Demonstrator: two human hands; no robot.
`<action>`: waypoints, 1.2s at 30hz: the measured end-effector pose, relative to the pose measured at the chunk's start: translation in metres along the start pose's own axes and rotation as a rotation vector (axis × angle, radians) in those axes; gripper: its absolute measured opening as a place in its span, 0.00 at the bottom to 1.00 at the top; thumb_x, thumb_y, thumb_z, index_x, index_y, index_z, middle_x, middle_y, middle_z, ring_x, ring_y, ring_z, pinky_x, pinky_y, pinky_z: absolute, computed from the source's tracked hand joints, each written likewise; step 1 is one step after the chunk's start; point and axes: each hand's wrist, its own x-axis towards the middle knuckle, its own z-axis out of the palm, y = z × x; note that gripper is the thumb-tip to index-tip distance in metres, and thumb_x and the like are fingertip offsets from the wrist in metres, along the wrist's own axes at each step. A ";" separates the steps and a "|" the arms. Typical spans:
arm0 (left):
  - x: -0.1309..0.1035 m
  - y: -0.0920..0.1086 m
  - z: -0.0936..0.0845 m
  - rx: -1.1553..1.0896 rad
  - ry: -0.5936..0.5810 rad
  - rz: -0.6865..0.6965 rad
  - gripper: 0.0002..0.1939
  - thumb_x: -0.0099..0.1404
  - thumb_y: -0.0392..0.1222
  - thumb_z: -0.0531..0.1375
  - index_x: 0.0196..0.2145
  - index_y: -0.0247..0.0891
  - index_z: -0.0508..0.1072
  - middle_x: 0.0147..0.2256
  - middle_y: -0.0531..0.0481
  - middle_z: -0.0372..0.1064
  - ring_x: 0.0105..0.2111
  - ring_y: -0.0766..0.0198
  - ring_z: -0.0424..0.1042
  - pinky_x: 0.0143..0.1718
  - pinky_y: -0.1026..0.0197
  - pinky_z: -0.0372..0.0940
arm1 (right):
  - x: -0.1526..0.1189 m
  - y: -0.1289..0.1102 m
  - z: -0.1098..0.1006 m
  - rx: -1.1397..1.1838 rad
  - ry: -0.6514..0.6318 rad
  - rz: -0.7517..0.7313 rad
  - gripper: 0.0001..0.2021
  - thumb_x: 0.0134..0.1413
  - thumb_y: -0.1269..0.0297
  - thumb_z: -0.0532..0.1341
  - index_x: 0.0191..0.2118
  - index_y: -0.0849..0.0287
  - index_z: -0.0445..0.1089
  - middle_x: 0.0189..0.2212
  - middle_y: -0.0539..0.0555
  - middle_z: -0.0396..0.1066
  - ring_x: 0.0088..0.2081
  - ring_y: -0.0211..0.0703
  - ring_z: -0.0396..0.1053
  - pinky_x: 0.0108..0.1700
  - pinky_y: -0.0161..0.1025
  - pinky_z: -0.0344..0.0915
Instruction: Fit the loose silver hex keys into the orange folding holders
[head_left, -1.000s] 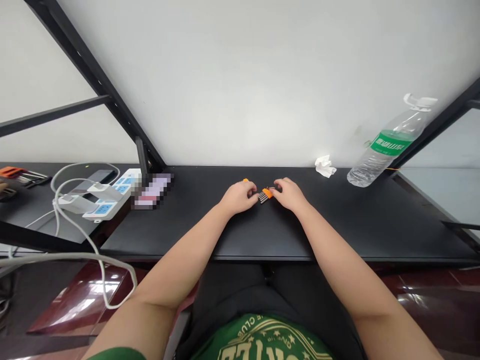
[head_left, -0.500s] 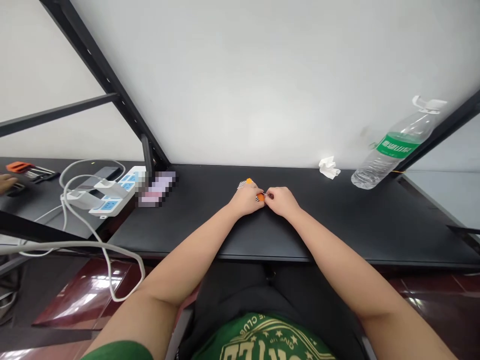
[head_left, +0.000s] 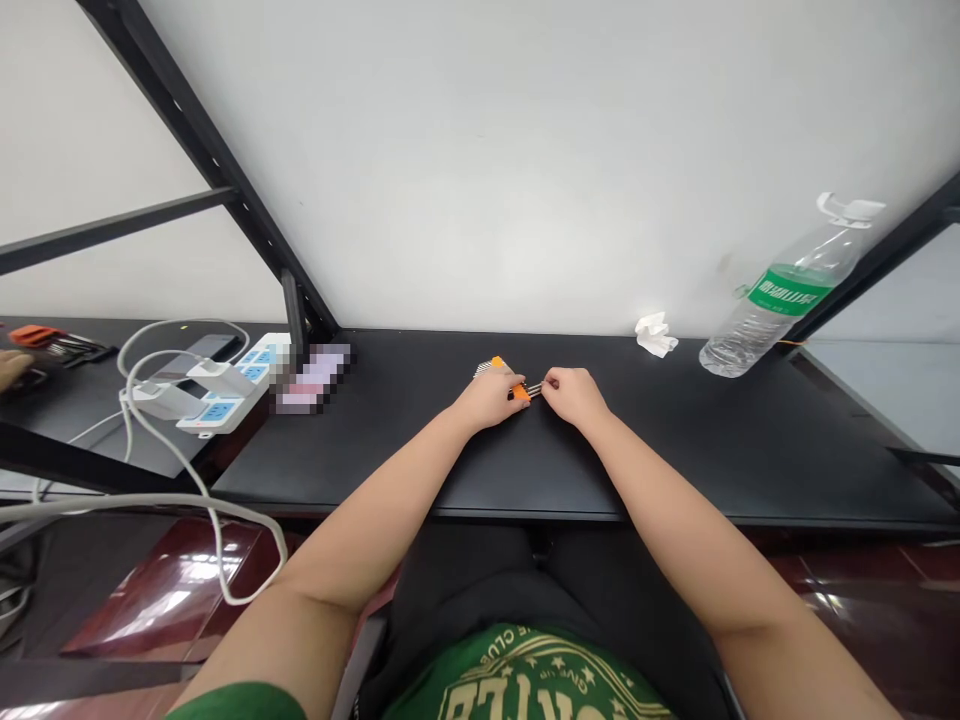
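Two slim metallic rods (head_left: 535, 389) beside angular orange plastic (head_left: 521, 393).

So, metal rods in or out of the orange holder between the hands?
Partly out: the metal rods show between the orange holder and the right hand. Cannot tell how much sits inside.

The phone (head_left: 313, 379) is pixelated; the left hand (head_left: 489, 397) partly hides the orange holder (head_left: 521, 393).

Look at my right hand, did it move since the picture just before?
Yes. Your right hand moved a little to the right, closer to the crumpled tissue and away from your left hand.
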 end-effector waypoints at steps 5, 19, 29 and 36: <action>0.000 -0.005 0.000 -0.008 -0.010 0.020 0.23 0.67 0.49 0.65 0.57 0.40 0.78 0.55 0.40 0.74 0.55 0.48 0.73 0.60 0.46 0.68 | 0.003 0.012 -0.010 -0.046 0.013 0.055 0.10 0.59 0.67 0.59 0.33 0.55 0.79 0.30 0.56 0.78 0.32 0.46 0.71 0.35 0.39 0.60; -0.004 -0.012 -0.006 0.008 0.007 0.014 0.28 0.67 0.50 0.66 0.62 0.40 0.74 0.59 0.41 0.74 0.62 0.45 0.68 0.64 0.45 0.65 | 0.004 0.029 -0.017 -0.022 0.044 0.155 0.11 0.59 0.66 0.60 0.38 0.55 0.81 0.35 0.54 0.80 0.39 0.46 0.74 0.41 0.38 0.64; -0.006 -0.008 -0.009 0.032 -0.009 -0.015 0.29 0.67 0.49 0.65 0.64 0.42 0.72 0.58 0.42 0.75 0.62 0.44 0.68 0.62 0.45 0.67 | 0.006 0.046 -0.024 -0.114 -0.028 0.148 0.13 0.62 0.65 0.58 0.41 0.55 0.83 0.43 0.58 0.79 0.46 0.50 0.74 0.48 0.40 0.66; -0.005 -0.011 -0.008 0.034 0.008 0.008 0.27 0.67 0.49 0.66 0.61 0.42 0.74 0.56 0.42 0.76 0.60 0.45 0.70 0.60 0.46 0.69 | 0.007 0.061 -0.024 -0.054 0.003 0.147 0.16 0.60 0.63 0.63 0.52 0.56 0.79 0.47 0.58 0.76 0.47 0.49 0.74 0.51 0.41 0.68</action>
